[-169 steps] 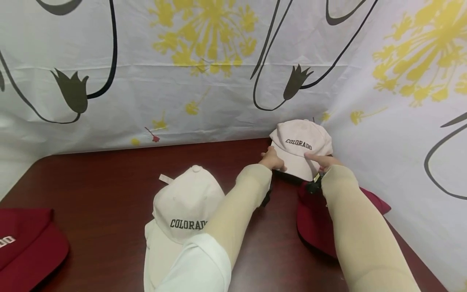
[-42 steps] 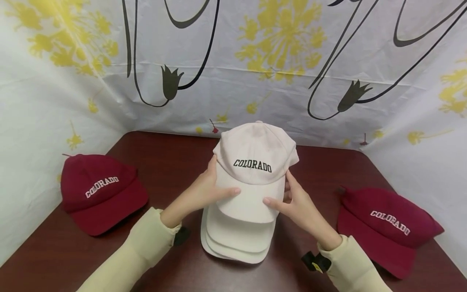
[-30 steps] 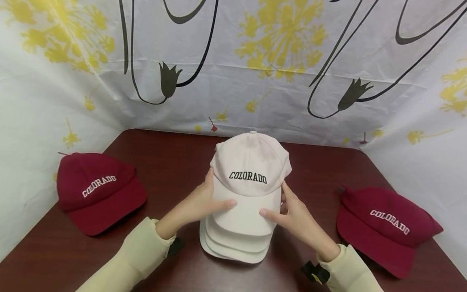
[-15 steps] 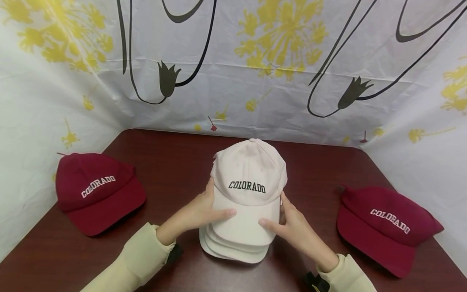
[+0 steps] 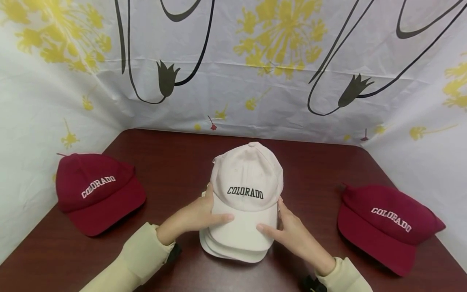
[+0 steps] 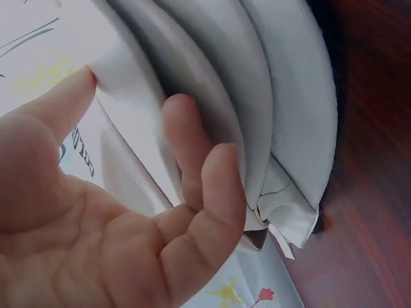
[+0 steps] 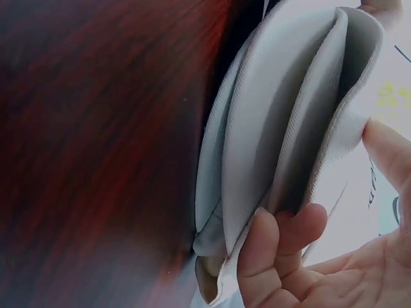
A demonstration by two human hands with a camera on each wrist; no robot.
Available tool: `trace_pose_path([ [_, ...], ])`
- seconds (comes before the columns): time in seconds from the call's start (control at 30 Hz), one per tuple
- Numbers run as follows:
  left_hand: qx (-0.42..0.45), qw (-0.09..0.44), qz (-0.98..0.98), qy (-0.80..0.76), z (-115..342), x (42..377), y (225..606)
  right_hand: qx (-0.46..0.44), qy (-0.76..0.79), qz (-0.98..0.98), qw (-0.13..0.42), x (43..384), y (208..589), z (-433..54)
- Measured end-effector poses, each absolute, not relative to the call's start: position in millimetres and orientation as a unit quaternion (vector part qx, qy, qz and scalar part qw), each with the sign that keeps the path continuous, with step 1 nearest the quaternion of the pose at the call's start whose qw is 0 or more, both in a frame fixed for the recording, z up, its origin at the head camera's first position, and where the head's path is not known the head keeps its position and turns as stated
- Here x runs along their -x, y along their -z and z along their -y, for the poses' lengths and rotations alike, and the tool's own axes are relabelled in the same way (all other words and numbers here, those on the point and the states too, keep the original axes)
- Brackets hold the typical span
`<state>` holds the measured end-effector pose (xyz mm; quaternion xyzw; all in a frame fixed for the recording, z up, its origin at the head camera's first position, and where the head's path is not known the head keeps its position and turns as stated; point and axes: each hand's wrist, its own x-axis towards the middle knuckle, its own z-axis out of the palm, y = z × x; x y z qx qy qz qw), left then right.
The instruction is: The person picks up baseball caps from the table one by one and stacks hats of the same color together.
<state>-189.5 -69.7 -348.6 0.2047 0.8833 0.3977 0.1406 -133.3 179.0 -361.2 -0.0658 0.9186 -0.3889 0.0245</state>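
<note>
A white baseball cap (image 5: 246, 172) with dark COLORADO lettering sits atop a stack of white caps mid-table, its brim toward me. My left hand (image 5: 193, 215) grips the left side of that brim, thumb on top and fingers beneath. On the other side, my right hand (image 5: 299, 235) grips the brim likewise. Lower brims (image 5: 237, 253) show under the top one in the head view. In the left wrist view several layered brims (image 6: 302, 96) lie beside my curled fingers (image 6: 223, 179). The right wrist view shows stacked brims (image 7: 270, 122) close to the fingers (image 7: 260, 250). The lower crowns are mostly hidden.
One dark red COLORADO cap (image 5: 98, 190) lies at the table's left. Another dark red cap (image 5: 388, 227) lies near the right edge. A patterned white sheet (image 5: 219, 81) stands behind and beside the dark wooden table (image 5: 164, 150).
Earlier my hands were on a white cap in the far right corner. That cap is now over the stack, and in the last second both hands have lowered it down and toward me.
</note>
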Motion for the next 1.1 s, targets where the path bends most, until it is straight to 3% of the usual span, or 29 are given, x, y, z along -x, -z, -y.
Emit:
trace_pose_path([
  [0.43,-0.195,0.173,-0.902,-0.343,67,189,345,0.080,0.334,-0.939,0.034,136,363,-180],
  [1.1,-0.187,0.159,-0.918,-0.310,68,188,359,0.090,0.321,-0.942,0.028,135,371,-178],
])
